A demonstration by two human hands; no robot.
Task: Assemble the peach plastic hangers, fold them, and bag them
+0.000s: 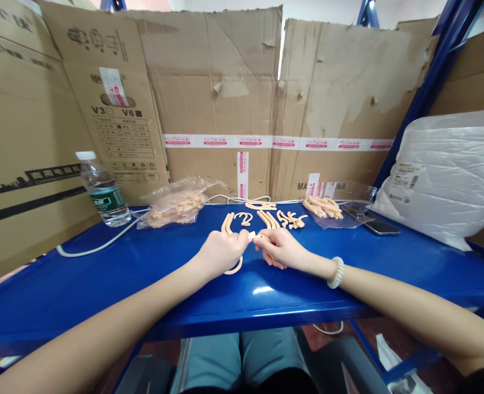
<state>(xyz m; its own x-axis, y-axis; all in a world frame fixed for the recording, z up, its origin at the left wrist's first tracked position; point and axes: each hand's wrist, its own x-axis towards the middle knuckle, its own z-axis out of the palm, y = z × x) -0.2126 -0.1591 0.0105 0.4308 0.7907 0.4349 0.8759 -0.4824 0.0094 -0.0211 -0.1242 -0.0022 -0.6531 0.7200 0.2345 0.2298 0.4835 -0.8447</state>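
My left hand (222,250) is closed around a curved peach plastic strip (234,268) that loops out below the fist onto the blue shelf (151,273). My right hand (280,247), with a white bead bracelet on its wrist, pinches a small white piece (252,235) right at the left hand's fingertips. The two hands meet at the middle of the shelf. Just behind them lie several loose peach strips (266,218).
A clear bag of peach parts (176,205) and a water bottle (102,190) stand at the back left, with a white cable (98,247) trailing past. Another open bag with strips (328,208), a phone (379,226) and a white padded package (447,175) sit right. Cardboard boxes wall the back.
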